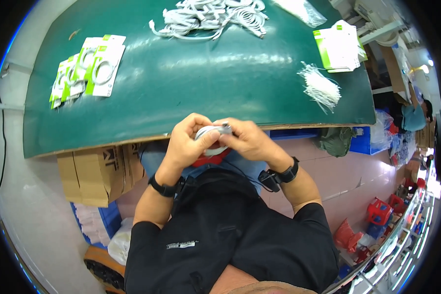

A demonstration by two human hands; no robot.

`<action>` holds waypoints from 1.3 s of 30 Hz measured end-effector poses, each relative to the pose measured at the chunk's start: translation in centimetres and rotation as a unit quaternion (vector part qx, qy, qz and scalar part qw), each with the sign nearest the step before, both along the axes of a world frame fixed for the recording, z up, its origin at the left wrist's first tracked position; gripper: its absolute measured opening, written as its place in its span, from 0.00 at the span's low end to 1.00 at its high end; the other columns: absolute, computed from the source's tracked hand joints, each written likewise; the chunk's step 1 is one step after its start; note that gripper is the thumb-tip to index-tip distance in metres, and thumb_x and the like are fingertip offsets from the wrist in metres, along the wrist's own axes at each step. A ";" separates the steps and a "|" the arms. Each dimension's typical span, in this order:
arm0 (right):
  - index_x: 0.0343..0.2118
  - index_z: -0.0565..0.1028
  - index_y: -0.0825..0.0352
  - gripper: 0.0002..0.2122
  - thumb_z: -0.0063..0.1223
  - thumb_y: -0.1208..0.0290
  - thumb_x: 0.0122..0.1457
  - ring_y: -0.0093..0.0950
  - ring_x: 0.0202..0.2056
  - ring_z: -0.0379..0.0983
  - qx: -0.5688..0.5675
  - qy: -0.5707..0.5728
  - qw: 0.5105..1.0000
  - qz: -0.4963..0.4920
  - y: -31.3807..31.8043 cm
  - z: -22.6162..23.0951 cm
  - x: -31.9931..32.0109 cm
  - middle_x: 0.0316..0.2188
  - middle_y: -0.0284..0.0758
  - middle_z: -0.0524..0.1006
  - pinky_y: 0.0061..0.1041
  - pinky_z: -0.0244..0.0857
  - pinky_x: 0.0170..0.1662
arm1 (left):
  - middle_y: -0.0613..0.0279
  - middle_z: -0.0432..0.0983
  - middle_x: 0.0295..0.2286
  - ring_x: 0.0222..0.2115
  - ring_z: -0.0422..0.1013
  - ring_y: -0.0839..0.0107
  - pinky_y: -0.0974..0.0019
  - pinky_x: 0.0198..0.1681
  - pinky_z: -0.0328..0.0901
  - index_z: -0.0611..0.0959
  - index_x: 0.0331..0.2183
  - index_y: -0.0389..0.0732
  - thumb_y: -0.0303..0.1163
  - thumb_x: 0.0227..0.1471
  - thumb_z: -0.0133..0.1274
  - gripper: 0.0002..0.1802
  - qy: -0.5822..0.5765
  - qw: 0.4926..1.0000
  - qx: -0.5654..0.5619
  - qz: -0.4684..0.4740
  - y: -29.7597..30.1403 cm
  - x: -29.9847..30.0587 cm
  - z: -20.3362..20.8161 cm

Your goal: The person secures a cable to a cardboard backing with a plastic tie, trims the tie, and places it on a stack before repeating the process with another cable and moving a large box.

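Note:
A white cable [213,151] is wound into a small coil, held in front of me at the near edge of the table. My left hand [190,138] is closed round one side of the coil, its thumb on top. On the other side my right hand [246,139] grips the coil near a grey plug end [226,127]. The two hands almost touch each other, and their fingers hide part of the cable.
On the green table [191,83] a pile of white cables [206,17] lies at the back. Carded cable packs [103,71] overlap at left. At right are white cable ties [321,87], a stack of cards [340,49] and a clear bag [301,11]. A cardboard box [90,176] stands below.

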State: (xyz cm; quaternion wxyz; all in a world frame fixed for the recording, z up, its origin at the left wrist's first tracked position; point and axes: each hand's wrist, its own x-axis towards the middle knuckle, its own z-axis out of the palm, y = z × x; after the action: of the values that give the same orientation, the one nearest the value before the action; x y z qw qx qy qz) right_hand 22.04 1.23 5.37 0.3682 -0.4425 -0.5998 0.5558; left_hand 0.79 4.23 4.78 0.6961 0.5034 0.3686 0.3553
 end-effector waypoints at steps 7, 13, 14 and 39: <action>0.50 0.77 0.71 0.14 0.55 0.68 0.67 0.42 0.38 0.83 0.095 -0.095 0.991 -0.009 -0.1 -0.6 -0.2 0.36 0.47 0.83 0.35 0.75 0.42 | 0.69 0.79 0.26 0.27 0.73 0.82 0.74 0.30 0.68 0.83 0.33 0.36 0.28 0.57 0.66 0.08 0.152 0.955 0.244 0.075 -0.3 2.5 0.0; 0.55 0.76 0.70 0.23 0.65 0.62 0.61 0.40 0.40 0.82 0.059 -0.132 0.989 0.015 0.1 2.2 3.8 0.40 0.46 0.82 0.36 0.75 0.44 | 0.72 0.76 0.25 0.26 0.67 0.83 0.76 0.30 0.63 0.83 0.31 0.37 0.27 0.58 0.65 0.07 0.110 0.979 0.159 0.071 1.9 2.1 -1.6; 0.56 0.75 0.69 0.25 0.67 0.61 0.59 0.39 0.41 0.81 0.079 -0.160 0.984 0.006 0.7 3.1 5.3 0.41 0.45 0.82 0.35 0.75 0.45 | 0.72 0.76 0.25 0.26 0.67 0.83 0.76 0.30 0.63 0.83 0.31 0.37 0.27 0.58 0.65 0.07 0.110 0.979 0.160 0.069 2.3 1.7 -1.8; 0.65 0.71 0.58 0.40 0.77 0.64 0.45 0.41 0.67 0.62 -0.070 -0.744 0.618 -0.243 25.3 8.8 36.3 0.65 0.40 0.68 0.39 0.60 0.68 | 0.61 0.74 0.19 0.18 0.69 0.70 0.68 0.24 0.63 0.83 0.26 0.38 0.27 0.47 0.68 0.08 0.203 0.941 0.242 0.122 2.9 1.6 -2.6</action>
State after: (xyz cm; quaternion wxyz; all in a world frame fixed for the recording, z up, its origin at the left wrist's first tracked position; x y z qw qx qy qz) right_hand 58.39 26.54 14.14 -0.1144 -0.8587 -0.4984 -0.0337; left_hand 2.42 7.14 2.14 0.4146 0.6693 0.4636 0.4065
